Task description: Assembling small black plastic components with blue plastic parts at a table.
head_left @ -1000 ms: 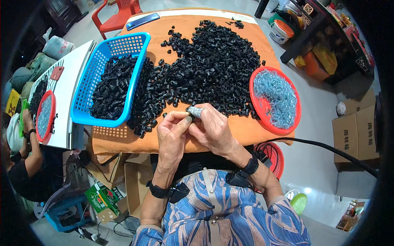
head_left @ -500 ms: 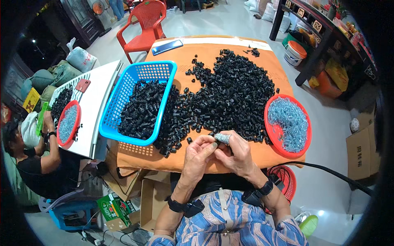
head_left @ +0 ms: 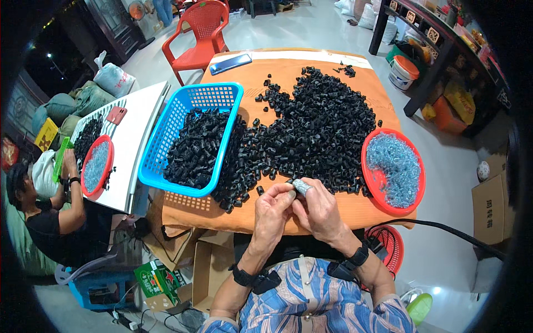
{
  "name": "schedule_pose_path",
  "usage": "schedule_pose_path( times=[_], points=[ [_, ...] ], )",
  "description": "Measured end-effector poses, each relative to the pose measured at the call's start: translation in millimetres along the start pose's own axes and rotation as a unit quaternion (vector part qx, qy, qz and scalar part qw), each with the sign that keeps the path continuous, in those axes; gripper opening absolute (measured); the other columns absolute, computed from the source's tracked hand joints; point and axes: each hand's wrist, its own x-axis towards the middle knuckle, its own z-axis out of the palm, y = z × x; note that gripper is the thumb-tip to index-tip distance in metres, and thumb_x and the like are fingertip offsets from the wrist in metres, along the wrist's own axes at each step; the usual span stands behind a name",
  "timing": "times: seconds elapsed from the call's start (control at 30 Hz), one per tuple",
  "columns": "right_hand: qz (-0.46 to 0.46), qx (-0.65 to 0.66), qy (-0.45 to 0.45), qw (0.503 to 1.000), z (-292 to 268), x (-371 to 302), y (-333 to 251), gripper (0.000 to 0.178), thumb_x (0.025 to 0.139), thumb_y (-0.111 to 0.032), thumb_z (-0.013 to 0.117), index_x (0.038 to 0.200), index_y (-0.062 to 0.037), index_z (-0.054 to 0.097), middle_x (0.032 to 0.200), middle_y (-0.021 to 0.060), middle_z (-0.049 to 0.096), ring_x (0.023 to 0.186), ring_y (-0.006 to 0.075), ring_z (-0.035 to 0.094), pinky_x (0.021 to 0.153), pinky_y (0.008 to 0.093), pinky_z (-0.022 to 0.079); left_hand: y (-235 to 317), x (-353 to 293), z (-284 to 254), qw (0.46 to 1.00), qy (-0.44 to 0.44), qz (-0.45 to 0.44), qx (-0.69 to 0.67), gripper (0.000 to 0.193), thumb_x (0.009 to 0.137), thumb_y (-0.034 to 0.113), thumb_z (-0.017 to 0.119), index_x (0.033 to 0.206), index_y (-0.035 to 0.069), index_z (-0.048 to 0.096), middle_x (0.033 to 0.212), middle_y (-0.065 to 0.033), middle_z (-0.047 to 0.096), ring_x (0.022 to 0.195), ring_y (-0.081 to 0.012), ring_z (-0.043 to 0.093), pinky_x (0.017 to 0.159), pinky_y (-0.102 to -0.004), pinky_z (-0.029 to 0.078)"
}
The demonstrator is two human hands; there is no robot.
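My left hand (head_left: 272, 210) is closed in a pinch near the table's front edge, with a small black plastic part (head_left: 289, 181) at its fingertips. Right beside it my right hand (head_left: 321, 213) has its fingers pressed together; whatever they hold is too small or hidden. A silvery grey wrap (head_left: 302, 187) covers one finger of that hand. Beyond both hands spreads a big heap of small black plastic parts (head_left: 316, 127). To the right, a round red tray (head_left: 420, 166) holds many small clear bluish pieces (head_left: 394, 164).
A blue plastic basket (head_left: 152, 141) of black parts stands at the left on the orange-covered table (head_left: 183, 213), and a phone (head_left: 230, 64) lies at its far edge. Farther left, a person (head_left: 50, 216) works at a white table (head_left: 141, 119). A red chair (head_left: 200, 33) stands beyond.
The whole view has shifted slightly. My hands stay together over the table's front edge, and my right hand's wrapped finger has tilted a little.
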Motion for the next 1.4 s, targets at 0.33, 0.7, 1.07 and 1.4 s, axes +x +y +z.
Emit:
schedule_pose_path(
  times=[0.33, 0.7, 1.07, 1.4],
  points=[
    [-0.004, -0.011, -0.055, 0.998, 4.4, 4.9, -2.8, 0.029, 0.069, 0.005, 0.066, 0.095, 0.0072, 0.053, 0.089, 0.0211, 0.058, 0.079, 0.0352, 0.06, 0.066, 0.0392, 0.051, -3.0, 0.5, -11.9, 0.999, 0.01, 0.007, 0.036, 0.011, 0.091, 0.007, 0.058, 0.101, 0.006, 0.054, 0.09, -0.0043, 0.063, 0.078, -0.0123, 0.062, 0.07, -0.0298, 0.054],
    [0.011, 0.038, 0.001, 0.999, -3.3, 1.8, 1.3, 0.031, 0.07, 0.0, 0.07, 0.096, 0.006, 0.053, 0.09, 0.0183, 0.058, 0.078, 0.0324, 0.06, 0.065, 0.0373, 0.052, 1.6, -2.2, -1.6, 0.999, -0.018, -0.016, -0.033, 0.013, 0.093, 0.005, 0.054, 0.105, 0.002, 0.056, 0.095, -0.0098, 0.064, 0.082, -0.0155, 0.064, 0.075, -0.0278, 0.055],
    [0.004, 0.006, 0.028, 1.0, -5.5, 3.1, 12.5, 0.024, 0.069, -0.006, 0.073, 0.081, 0.0005, 0.054, 0.068, 0.0096, 0.053, 0.06, 0.0248, 0.056, 0.05, 0.0338, 0.046, 12.2, 1.9, -10.4, 0.998, -0.035, -0.057, -0.015, 0.019, 0.098, 0.016, 0.048, 0.102, 0.0, 0.057, 0.097, -0.0095, 0.062, 0.089, -0.0168, 0.063, 0.082, -0.0299, 0.053],
    [0.006, 0.025, -0.029, 0.999, -13.3, -2.7, 8.5, 0.025, 0.068, -0.006, 0.074, 0.081, -0.0003, 0.053, 0.07, 0.0103, 0.053, 0.059, 0.0252, 0.055, 0.049, 0.0334, 0.045, 12.6, -3.4, -3.5, 0.997, -0.043, -0.052, 0.02, 0.013, 0.09, 0.005, 0.059, 0.101, -0.001, 0.056, 0.093, -0.0098, 0.065, 0.082, -0.0168, 0.066, 0.076, -0.0292, 0.055]
  ],
)
